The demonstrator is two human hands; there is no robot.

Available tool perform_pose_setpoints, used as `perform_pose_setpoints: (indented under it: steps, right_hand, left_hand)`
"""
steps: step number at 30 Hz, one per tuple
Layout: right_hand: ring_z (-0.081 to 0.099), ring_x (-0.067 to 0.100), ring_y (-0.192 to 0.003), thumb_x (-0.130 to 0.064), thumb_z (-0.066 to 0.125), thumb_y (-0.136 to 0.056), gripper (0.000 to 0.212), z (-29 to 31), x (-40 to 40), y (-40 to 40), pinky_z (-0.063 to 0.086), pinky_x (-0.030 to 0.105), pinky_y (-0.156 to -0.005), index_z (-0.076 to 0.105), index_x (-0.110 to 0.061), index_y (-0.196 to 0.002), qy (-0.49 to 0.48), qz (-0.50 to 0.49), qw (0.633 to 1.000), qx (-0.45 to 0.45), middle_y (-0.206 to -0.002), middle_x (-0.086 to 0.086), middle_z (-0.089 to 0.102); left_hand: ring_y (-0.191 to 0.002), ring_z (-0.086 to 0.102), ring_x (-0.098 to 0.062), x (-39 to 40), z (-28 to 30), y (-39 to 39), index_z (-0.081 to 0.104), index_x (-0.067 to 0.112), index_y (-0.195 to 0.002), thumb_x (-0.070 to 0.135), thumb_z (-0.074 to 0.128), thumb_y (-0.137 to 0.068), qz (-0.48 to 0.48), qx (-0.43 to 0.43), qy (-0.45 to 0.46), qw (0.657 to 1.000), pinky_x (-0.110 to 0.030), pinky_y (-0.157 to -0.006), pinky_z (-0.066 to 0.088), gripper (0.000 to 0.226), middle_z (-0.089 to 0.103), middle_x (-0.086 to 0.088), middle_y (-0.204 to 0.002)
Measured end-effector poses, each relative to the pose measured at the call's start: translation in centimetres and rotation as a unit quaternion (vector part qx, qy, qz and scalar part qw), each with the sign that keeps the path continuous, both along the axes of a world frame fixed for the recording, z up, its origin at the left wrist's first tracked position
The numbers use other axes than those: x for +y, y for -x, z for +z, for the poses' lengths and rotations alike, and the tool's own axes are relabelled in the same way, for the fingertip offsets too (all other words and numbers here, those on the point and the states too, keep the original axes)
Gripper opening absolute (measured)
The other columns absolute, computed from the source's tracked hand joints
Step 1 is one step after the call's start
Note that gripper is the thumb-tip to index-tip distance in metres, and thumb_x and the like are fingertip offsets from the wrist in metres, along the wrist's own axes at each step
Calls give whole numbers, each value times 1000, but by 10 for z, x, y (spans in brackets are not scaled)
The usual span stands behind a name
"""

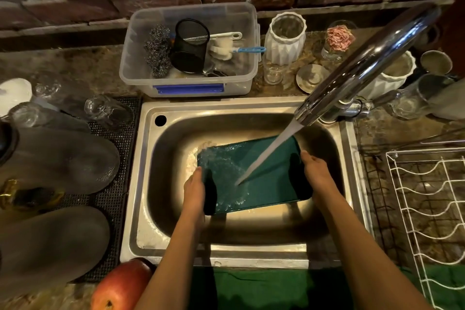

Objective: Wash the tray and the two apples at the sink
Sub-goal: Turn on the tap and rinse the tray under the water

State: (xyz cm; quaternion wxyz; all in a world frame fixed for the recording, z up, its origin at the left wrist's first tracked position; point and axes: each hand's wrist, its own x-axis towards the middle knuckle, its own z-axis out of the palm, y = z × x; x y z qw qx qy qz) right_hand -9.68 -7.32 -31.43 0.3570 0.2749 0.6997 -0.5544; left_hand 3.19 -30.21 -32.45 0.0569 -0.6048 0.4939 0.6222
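Observation:
A dark green rectangular tray [266, 178] is held tilted inside the steel sink [151, 209]. My left hand [195, 191] grips its left short edge and my right hand [315, 170] grips its right short edge. Water runs from the chrome faucet [362, 68] onto the middle of the tray and splashes toward its left end. One red-yellow apple [120, 287] lies on the counter at the sink's front left corner, partly behind my left forearm. A second apple is not visible.
A clear plastic tub [141, 75] with scourers, brushes and a black mesh cup stands behind the sink. Glasses and grey plates sit on a black mat [118, 196] to the left. White vases and glasses stand at the back right; a white wire rack [427, 209] is on the right.

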Motion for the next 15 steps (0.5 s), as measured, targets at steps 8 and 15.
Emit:
perform_pose_setpoints:
  steps: [8,15]
  right_hand:
    - [62,21,-86,-45,41,-105,37,-10,-2,-27,48,35,-61,54,-16,-124,28,-53,995,-79,-104,5,66]
    - [74,15,-71,-44,37,-106,35,-9,-1,-40,55,30,-50,64,-23,-100,101,-105,988,-48,-79,-3,77]
  left_hand:
    - [-116,60,-32,0,36,8,63,22,-120,40,44,-103,-49,77,79,993,-55,-105,47,32,64,-12,-124]
    - [-115,63,-30,-7,38,-2,64,22,-125,40,49,-102,-37,101,83,991,-55,-104,49,33,68,-9,-121]
